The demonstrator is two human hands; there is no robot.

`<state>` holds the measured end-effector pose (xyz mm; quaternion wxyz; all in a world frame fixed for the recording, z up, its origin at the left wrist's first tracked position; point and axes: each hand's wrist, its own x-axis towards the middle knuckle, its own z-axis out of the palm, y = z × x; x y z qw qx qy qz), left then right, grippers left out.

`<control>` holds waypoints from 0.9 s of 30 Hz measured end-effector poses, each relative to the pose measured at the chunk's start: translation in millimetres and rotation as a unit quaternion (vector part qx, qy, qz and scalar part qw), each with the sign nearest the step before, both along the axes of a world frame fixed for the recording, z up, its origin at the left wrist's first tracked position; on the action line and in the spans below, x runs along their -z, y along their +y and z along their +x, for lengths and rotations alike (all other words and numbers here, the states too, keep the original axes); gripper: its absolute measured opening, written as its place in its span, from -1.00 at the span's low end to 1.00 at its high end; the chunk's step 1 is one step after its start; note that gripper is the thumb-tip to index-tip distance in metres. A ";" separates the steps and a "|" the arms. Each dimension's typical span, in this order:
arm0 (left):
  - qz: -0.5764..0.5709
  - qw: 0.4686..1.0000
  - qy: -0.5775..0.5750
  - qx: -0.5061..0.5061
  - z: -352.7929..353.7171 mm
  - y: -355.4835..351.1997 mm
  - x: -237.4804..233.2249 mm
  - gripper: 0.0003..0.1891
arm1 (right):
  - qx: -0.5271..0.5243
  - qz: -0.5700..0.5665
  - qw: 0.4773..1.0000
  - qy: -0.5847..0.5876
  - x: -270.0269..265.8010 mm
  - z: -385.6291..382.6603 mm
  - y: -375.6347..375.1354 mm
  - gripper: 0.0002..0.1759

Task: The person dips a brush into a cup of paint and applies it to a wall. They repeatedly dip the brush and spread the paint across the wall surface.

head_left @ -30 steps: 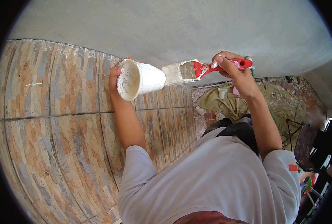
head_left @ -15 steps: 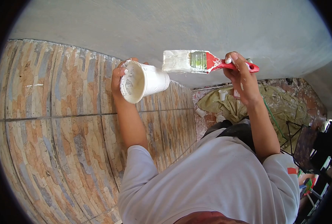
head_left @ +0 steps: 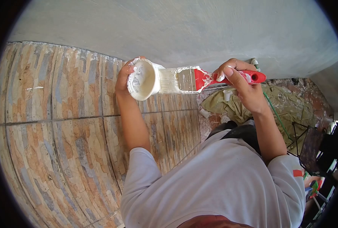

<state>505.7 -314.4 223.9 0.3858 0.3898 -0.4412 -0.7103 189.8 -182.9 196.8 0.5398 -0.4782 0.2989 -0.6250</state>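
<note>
My left hand (head_left: 124, 78) is wrapped round a white cup (head_left: 152, 79), whose open mouth faces left and toward me. White paint coats its inside and rim. In my right hand (head_left: 245, 85) is a paintbrush (head_left: 205, 79) with a red handle, pinched between thumb and fingers. The brush lies almost level, its paint-covered bristles pointing left and overlapping the cup's right side in this view. White paint smears the metal band, the handle's neck and my right thumb.
A grey wall (head_left: 199, 30) spans the top. Stone-patterned tiles (head_left: 55, 152) fill the left. On the paint-spattered floor to the right lie a crumpled olive cloth (head_left: 286, 104), a small white cup (head_left: 227, 95) and a green hose (head_left: 275, 110). Dark equipment (head_left: 313, 148) stands at far right.
The paintbrush has moved left and slightly down, its bristles now at the cup instead of apart from it. The cup's mouth has turned more toward me.
</note>
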 end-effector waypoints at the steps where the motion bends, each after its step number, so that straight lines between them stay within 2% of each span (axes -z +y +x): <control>1: 0.009 0.999 0.034 0.017 7.4 -5.6 3.7 -0.52 | 0.000 0.000 1.000 0.000 0.5 0.4 0.5 -0.74; 2: 0.019 0.997 0.069 0.033 13.0 -9.3 7.2 -0.52 | -0.008 -0.006 1.000 -0.011 1.7 1.0 1.0 -0.74; 4: 0.004 0.999 0.051 0.014 3.4 -1.8 -1.2 -0.52 | -0.017 -0.012 1.000 -0.020 1.8 -0.1 4.6 -0.74; 6: -0.013 0.999 0.032 -0.007 2.4 -0.7 -5.0 -0.52 | -0.018 0.044 0.998 -0.044 2.0 -5.8 10.2 -0.75; 7: -0.019 0.999 0.043 0.021 4.9 -4.1 -5.8 -0.53 | -0.020 0.043 0.998 -0.044 5.2 -8.7 10.1 -0.75; 8: -0.025 0.997 0.054 0.050 6.9 -5.4 -6.4 -0.53 | 0.005 0.048 0.998 -0.041 10.0 -11.7 9.0 -0.76; 10: -0.030 0.997 0.052 0.040 5.5 -1.7 -6.3 -0.53 | 0.030 0.054 0.997 -0.038 13.7 -12.0 4.7 -0.77; 12: -0.033 0.998 0.050 0.036 3.3 0.0 -4.6 -0.53 | 0.080 -0.006 0.996 0.049 13.7 -11.1 -2.7 -0.78; 16: -0.037 0.997 0.046 0.046 3.0 -3.7 0.4 -0.54 | 0.030 -0.060 0.994 0.089 6.5 -8.2 -4.4 -0.81; 20: -0.022 0.998 0.046 0.026 0.7 -6.8 1.2 -0.53 | 0.017 -0.101 0.993 0.065 2.4 -6.3 -1.6 -0.86; 24: -0.024 0.996 0.066 0.050 5.1 -8.0 2.2 -0.54 | 0.004 -0.096 0.994 0.049 4.3 -3.4 7.1 -0.87; 27: -0.018 0.995 0.097 0.026 5.5 -7.7 2.8 -0.55 | -0.014 -0.105 0.993 0.056 11.4 2.4 13.3 -0.87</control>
